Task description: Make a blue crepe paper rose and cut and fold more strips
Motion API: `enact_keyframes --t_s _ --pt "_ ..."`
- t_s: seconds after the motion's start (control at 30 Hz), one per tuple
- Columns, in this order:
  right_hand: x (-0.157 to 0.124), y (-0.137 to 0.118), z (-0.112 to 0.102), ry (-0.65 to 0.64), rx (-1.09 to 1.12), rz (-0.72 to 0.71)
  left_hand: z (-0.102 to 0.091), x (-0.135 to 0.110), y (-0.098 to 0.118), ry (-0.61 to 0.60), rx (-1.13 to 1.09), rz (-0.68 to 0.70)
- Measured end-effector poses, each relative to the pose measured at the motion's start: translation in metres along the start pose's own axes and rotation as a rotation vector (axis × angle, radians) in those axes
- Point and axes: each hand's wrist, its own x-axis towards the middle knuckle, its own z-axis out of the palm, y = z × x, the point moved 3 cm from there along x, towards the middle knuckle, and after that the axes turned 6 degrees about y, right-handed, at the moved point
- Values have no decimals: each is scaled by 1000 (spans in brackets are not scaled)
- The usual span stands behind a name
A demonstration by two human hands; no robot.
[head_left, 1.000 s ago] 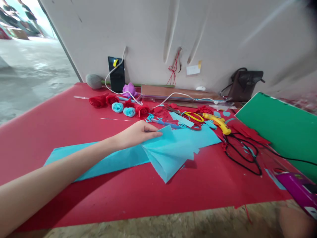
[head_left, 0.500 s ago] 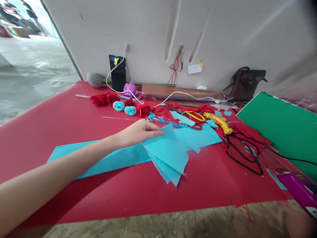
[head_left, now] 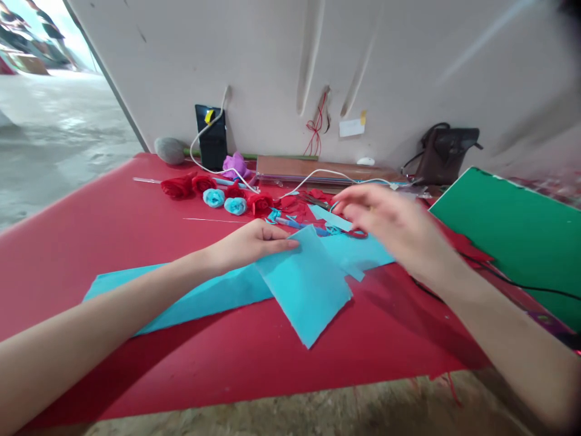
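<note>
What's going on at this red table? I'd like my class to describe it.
A person's left hand pinches a light-blue sheet above a long blue strip on the red table. The right hand, blurred, is by the scissors; whether it grips anything is unclear. Red flowers and blue flowers lie behind the left hand.

Light-blue paper piece [head_left: 305,290]: thin, four-cornered, being held along its far-left edge, one corner pointing near | light-blue paper strip [head_left: 240,287]: lying long and flat beneath it, extending out left and right.
</note>
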Motion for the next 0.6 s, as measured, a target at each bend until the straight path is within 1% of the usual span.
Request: enact_keyframes --t_s 0.1,0.13,0.17,0.27,0.4,0.6 --pt "9 15 29 -232 116 4 3 -3 2 -8 -74 -35" --pt "12 19 38 -293 139 8 5 -4 3 -13 -92 -44" --pt "14 22 44 -314 149 10 6 -5 4 -19 -105 -53" --pt "19 26 52 -314 186 3 8 -5 5 -27 -115 -61" --pt "23 28 48 -286 241 40 2 -2 1 -28 -70 -52" --pt "27 43 37 -143 326 131 -12 5 -4 -32 -22 12"
